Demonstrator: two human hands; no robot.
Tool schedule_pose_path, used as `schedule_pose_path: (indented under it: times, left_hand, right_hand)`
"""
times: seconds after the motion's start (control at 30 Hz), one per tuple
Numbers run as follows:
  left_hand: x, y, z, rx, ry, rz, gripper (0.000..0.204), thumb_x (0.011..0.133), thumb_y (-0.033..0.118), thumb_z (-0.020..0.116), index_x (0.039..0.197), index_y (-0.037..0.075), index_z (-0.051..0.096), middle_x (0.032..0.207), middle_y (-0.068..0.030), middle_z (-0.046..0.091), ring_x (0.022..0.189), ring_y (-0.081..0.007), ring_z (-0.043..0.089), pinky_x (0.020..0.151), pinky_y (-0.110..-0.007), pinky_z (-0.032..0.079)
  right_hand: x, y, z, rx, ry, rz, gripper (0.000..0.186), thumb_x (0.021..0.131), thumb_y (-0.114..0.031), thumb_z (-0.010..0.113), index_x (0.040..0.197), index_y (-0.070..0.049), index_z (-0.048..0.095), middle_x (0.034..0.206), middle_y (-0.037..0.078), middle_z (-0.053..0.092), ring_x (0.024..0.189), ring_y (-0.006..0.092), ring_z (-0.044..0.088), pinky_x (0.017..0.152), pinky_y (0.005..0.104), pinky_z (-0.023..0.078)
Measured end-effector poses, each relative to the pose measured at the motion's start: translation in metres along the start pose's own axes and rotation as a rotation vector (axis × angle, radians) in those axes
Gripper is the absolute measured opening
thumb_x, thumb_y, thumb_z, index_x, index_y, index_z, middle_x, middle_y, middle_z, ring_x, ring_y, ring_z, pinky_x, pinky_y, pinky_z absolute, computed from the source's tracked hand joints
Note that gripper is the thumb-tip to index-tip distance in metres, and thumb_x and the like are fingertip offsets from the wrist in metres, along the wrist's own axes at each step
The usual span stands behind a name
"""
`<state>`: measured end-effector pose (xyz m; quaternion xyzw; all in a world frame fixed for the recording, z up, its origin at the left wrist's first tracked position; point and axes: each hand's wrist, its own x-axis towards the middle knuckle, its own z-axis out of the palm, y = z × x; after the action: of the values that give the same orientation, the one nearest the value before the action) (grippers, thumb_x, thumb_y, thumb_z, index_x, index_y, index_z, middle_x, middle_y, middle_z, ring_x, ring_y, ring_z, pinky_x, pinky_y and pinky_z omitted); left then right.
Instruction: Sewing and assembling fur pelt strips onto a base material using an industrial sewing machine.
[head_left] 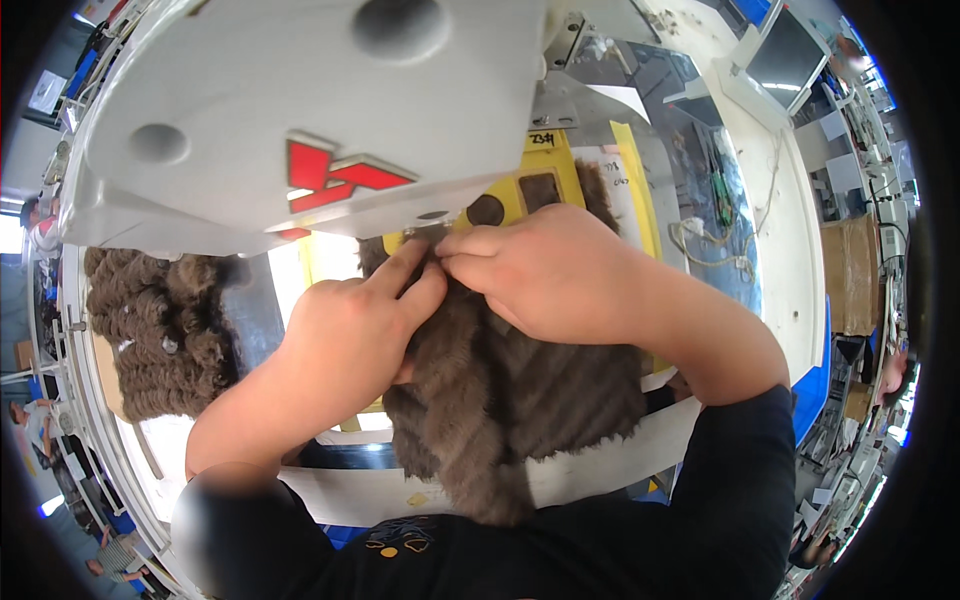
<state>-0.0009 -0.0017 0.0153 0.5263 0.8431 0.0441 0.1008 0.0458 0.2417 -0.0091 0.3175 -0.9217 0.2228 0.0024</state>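
Brown plush fur fabric point(570, 390) hangs over the front edge of the machine bed, with one fold lying on top. My left hand point(350, 330) pinches the fur between its fingers just under the white machine head point(240, 150). From the right, my right hand point(555, 275) grips the same fur, its fingertips almost touching those of the left. A yellow template plate point(560, 150) with cutouts lies behind my right hand, with fur showing through its openings. The machine head and my fingers hide the spot where the fur is held.
A pile of rolled brown fur pieces point(165, 330) rests at the left of the table. At the right, a cord point(715, 240) and green-handled tools point(718, 190) lie on the metal surface. A monitor point(788, 62) stands at the far right. Other people work in the background.
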Motion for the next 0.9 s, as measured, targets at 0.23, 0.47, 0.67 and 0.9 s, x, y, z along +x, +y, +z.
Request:
schedule_pose_path:
  times: [0.23, 0.47, 0.67, 0.9]
  left_hand:
    - [-0.003, 0.005, 0.004, 0.042, 0.006, 0.020, 0.085, 0.057, 0.021, 0.089, 0.134, 0.006, 0.057, 0.141, -0.0206, 0.061, 0.076, -0.0244, 0.074, 0.064, -0.034, 0.059]
    - [0.001, 0.010, 0.005, 0.012, 0.001, 0.013, 0.087, 0.057, 0.022, 0.090, 0.136, 0.007, 0.058, 0.142, -0.0201, 0.060, 0.075, -0.0254, 0.074, 0.064, -0.035, 0.058]
    - [0.001, 0.009, 0.006, 0.020, 0.002, 0.016, 0.088, 0.056, 0.022, 0.089, 0.137, 0.007, 0.058, 0.142, -0.0200, 0.060, 0.075, -0.0253, 0.073, 0.064, -0.035, 0.058]
    - [-0.001, 0.006, 0.004, 0.060, 0.024, 0.010, 0.089, 0.055, 0.022, 0.090, 0.136, 0.007, 0.058, 0.140, -0.0197, 0.061, 0.077, -0.0246, 0.073, 0.064, -0.035, 0.058]
  right_hand:
    - [-0.002, -0.006, -0.003, 0.011, -0.042, 0.011, 0.012, 0.090, -0.010, 0.056, 0.089, -0.003, 0.066, 0.092, 0.009, 0.066, 0.079, 0.0310, 0.071, 0.063, 0.0436, 0.056]
    - [-0.005, -0.007, -0.013, -0.030, -0.105, 0.051, 0.013, 0.089, -0.010, 0.057, 0.085, -0.001, 0.066, 0.087, 0.011, 0.066, 0.076, 0.0326, 0.070, 0.063, 0.0447, 0.056]
    - [-0.008, -0.004, -0.009, 0.013, -0.089, 0.034, 0.015, 0.091, -0.011, 0.055, 0.086, -0.002, 0.067, 0.090, 0.011, 0.067, 0.081, 0.0325, 0.070, 0.064, 0.0449, 0.057]
    - [-0.004, -0.006, -0.005, 0.023, -0.059, 0.022, 0.015, 0.092, -0.011, 0.054, 0.088, -0.003, 0.066, 0.092, 0.010, 0.066, 0.084, 0.0318, 0.071, 0.066, 0.0447, 0.057]
